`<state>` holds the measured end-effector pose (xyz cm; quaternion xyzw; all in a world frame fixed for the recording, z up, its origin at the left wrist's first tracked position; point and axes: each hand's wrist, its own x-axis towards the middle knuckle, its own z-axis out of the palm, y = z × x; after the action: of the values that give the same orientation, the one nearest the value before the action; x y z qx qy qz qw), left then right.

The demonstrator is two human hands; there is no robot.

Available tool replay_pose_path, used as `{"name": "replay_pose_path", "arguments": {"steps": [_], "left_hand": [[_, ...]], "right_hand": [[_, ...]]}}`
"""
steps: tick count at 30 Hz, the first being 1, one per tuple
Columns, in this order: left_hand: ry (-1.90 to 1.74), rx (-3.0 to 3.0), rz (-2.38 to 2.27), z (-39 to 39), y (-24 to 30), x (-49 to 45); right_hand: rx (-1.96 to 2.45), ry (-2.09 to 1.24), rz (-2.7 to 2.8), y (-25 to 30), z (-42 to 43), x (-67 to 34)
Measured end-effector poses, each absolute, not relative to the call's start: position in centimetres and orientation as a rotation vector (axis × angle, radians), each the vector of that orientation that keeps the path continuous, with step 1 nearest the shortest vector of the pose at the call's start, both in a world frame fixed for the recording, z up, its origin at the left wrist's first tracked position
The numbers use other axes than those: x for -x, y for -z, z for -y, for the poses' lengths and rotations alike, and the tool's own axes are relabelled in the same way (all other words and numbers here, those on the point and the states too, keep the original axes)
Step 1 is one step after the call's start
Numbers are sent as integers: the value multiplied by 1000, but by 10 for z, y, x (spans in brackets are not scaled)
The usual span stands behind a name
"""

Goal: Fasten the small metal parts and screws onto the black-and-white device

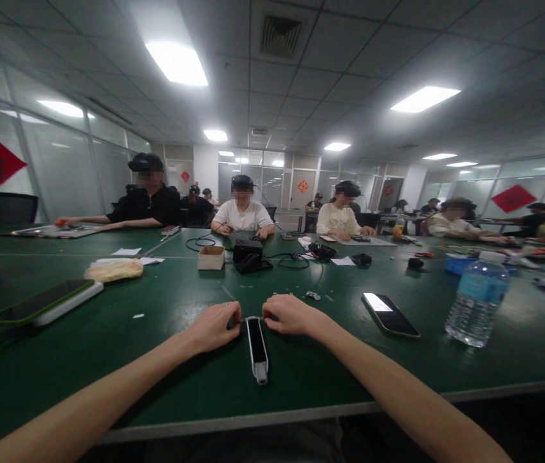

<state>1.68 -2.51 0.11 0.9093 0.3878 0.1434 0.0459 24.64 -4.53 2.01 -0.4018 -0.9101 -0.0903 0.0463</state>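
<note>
A slim black and white stick-shaped device lies on the green table, pointing toward me. My left hand is curled closed at the left of its far end. My right hand is closed at the right of that end, fingers pinched by the tip. Both hands touch the device's far end; whatever small part they pinch is hidden. A few tiny parts lie just beyond my right hand.
A black phone and a water bottle are to the right. A green-edged phone on a white bar and a wrapped packet lie left. A small box, black gear and cables sit ahead. Several people sit across.
</note>
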Motion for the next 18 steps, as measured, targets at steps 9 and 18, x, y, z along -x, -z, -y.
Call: {"name": "replay_pose_path", "arguments": {"steps": [9,18], "left_hand": [[-451,-2721,-1169,26,-4,-18],[-475,-2751,-1144,24,-2,-18]], "right_hand": [[1217,267,2781,-17,44,-247],[1213,268,2778,-19,45,-247]]}}
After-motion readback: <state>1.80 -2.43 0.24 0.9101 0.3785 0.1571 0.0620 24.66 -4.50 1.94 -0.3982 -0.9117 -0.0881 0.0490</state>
